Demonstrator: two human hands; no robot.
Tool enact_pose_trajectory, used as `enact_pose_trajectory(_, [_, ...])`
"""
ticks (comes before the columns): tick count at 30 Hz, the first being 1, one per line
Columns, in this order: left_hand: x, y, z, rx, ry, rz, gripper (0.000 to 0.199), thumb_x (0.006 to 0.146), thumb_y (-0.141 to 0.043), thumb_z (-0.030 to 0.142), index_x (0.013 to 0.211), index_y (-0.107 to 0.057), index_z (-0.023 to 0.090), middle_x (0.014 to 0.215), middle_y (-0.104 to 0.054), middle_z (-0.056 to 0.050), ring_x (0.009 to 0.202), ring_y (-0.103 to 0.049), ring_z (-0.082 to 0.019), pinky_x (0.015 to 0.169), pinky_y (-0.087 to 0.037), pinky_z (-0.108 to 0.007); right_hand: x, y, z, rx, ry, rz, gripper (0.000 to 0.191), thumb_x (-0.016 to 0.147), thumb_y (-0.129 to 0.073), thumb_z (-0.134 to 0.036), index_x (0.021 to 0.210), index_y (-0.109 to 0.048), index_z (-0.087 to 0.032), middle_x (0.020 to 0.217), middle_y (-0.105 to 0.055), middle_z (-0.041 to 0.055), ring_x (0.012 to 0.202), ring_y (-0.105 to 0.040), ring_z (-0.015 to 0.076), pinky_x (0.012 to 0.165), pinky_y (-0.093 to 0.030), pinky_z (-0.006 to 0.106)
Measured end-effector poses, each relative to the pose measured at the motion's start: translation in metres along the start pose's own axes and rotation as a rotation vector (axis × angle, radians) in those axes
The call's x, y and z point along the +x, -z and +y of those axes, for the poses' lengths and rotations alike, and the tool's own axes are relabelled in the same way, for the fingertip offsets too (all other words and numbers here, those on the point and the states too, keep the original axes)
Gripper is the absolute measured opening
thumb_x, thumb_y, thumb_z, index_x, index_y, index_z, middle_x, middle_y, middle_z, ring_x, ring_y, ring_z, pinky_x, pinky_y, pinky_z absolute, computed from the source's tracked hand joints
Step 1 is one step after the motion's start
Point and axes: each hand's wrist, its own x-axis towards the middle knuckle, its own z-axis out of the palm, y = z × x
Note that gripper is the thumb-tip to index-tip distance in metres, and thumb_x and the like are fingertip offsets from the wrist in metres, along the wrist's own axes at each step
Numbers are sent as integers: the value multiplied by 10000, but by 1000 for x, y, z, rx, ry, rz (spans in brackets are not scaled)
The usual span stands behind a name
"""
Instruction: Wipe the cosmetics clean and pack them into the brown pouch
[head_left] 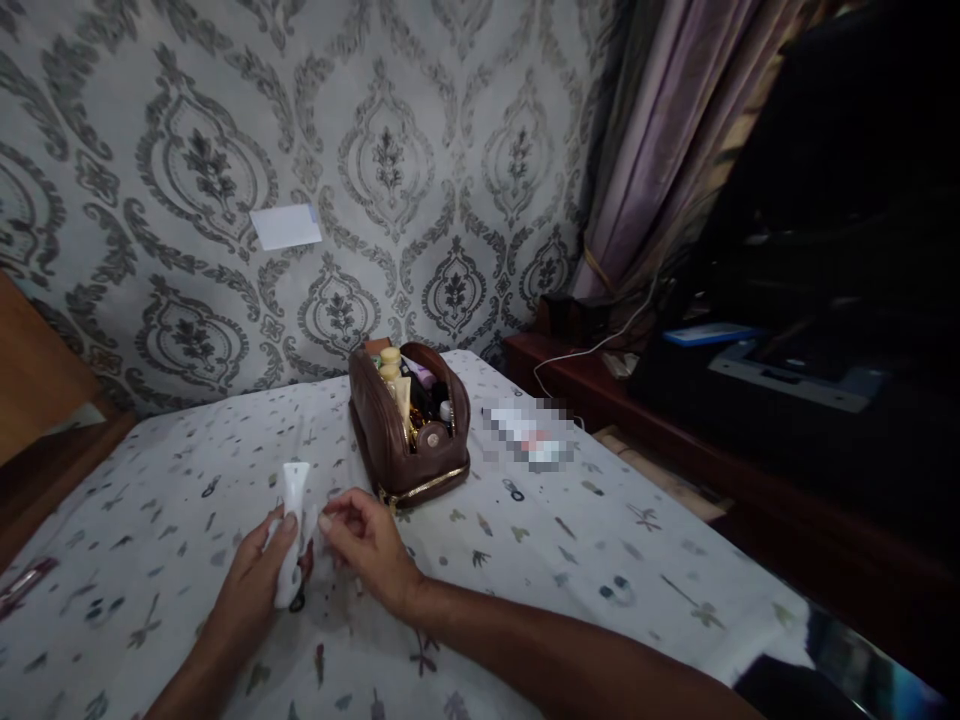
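Observation:
My left hand [259,565] is closed around a white squeeze tube [295,490], its flat crimped end pointing up. Just to the right of the tube, my right hand [373,545] has its thumb and fingers pinched together. Something small and pale shows by those fingertips, too blurred to name. Beyond both hands a brown toiletry bag [380,430] stands unzipped on the patterned cloth [480,600]. Inside it are bottles with cream-coloured caps [390,356], a pale tube [403,405] and other small items, partly hidden by the bag's sides and handle.
A pixelated pale object [532,435] lies right of the bag. At the far left edge is a dark reddish object [26,585]. A dark red wooden ledge [540,350] with a white cable [592,348] runs along the right. Patterned wallpaper [386,160] rises behind.

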Motion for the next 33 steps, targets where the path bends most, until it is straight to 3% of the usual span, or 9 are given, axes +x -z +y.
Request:
enact_pose_trajectory(3, [-6, -2, -3, 77, 23, -113, 529, 683, -700, 698, 601, -558, 195, 480, -536, 10, 432, -432, -112, 414, -348, -211, 5, 3, -4, 70, 11, -56, 611, 677, -731, -683, 1006, -679, -171, 673, -499, -60, 514, -417, 60, 478, -347, 210])
enact_pose_trajectory(7, [-7, 2, -6, 104, 129, -238, 580, 716, -623, 748, 587, -574, 185, 447, -530, -1, 416, -446, -128, 435, -363, -239, 9, 6, -11, 162, -55, -153, 603, 655, -771, -647, 966, -726, -133, 560, -485, -76, 451, -366, 42, 434, -242, 211])
enact_pose_trajectory(12, [4, 13, -14, 107, 115, -476, 614, 784, -543, 736, 568, -592, 163, 406, -475, 6, 372, -371, -97, 414, -295, -232, 12, 7, -15, 326, -170, -205, 548, 552, -885, -528, 892, -682, -149, 556, -551, -78, 429, -404, 36, 402, -211, 194])
enact_pose_trajectory(16, [9, 12, -17, 183, 27, -416, 469, 671, -748, 602, 853, -697, 173, 568, -618, 5, 492, -510, -139, 513, -438, -242, 11, 5, -11, 233, -189, -133, 576, 461, -909, -549, 731, -549, -189, 522, -555, -97, 404, -415, 43, 387, -256, 181])
enact_pose_trajectory(18, [8, 10, -17, 251, -56, -335, 411, 629, -806, 502, 874, -715, 186, 722, -703, -31, 713, -637, -213, 681, -518, -280, 9, 4, -10, 152, -182, -110, 600, 442, -903, -573, 690, -505, -197, 488, -528, -113, 385, -385, 36, 384, -255, 180])
enact_pose_trajectory(21, [6, 7, -15, 267, -85, -199, 395, 580, -829, 460, 861, -728, 200, 888, -746, -62, 993, -657, -297, 811, -532, -313, 9, 4, -10, 82, -153, -82, 591, 440, -897, -575, 680, -518, -191, 486, -518, -113, 416, -395, 35, 404, -266, 175])
enact_pose_trajectory(24, [1, 8, -15, 234, 45, -178, 470, 604, -807, 504, 933, -712, 181, 713, -713, -39, 735, -673, -248, 614, -520, -287, 12, 7, -11, 112, -112, -80, 519, 553, -839, -596, 716, -570, -183, 474, -502, -106, 416, -385, 41, 398, -245, 181])
enact_pose_trajectory(27, [-2, 10, -16, 189, 179, -242, 551, 641, -770, 575, 985, -660, 159, 513, -608, 18, 433, -518, -150, 428, -392, -235, 16, 10, -11, 167, -49, -102, 455, 640, -791, -576, 750, -614, -172, 453, -478, -104, 394, -350, 42, 385, -231, 190])
enact_pose_trajectory(33, [0, 7, -14, 87, 190, -328, 519, 640, -736, 662, 756, -624, 169, 441, -528, 28, 380, -435, -112, 402, -338, -220, 15, 9, -3, 116, -54, -130, 479, 682, -742, -622, 757, -557, -186, 530, -546, -85, 378, -393, 41, 383, -274, 193])
